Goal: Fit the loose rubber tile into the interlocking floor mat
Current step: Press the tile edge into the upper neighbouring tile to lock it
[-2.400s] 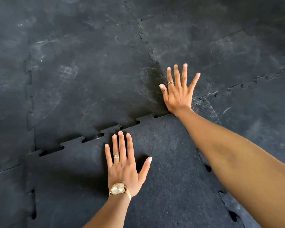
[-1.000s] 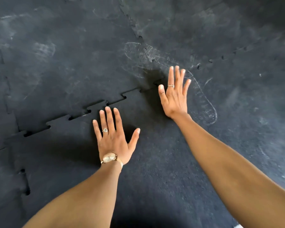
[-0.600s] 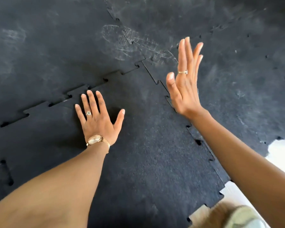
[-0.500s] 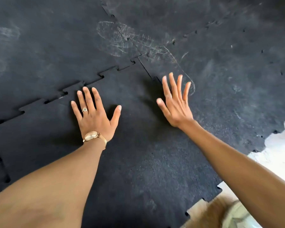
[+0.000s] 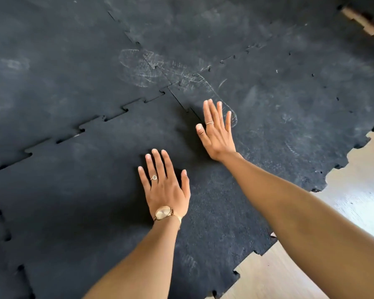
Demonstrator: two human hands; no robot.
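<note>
The loose black rubber tile [image 5: 99,203] lies in the near middle of the interlocking floor mat [image 5: 52,72]. Its toothed far edge runs diagonally from the left up to a corner near the middle, with small gaps showing along that seam. My left hand [image 5: 164,186] rests flat on the tile, fingers spread, a watch on the wrist. My right hand [image 5: 217,131] presses flat with fingers apart on the tile's right seam, where it meets the neighbouring mat tile [image 5: 289,117]. Neither hand holds anything.
Pale wooden floor [image 5: 354,190] shows past the mat's toothed right edge and at the near right. A strip of it also appears at the top right corner. Chalky scuff marks [image 5: 160,67] cross the mat beyond my right hand.
My right hand lifted off the far corner, then came down flat on the right seam. My left hand has shifted back and right on the tile. The view has swung left, showing more wooden floor.
</note>
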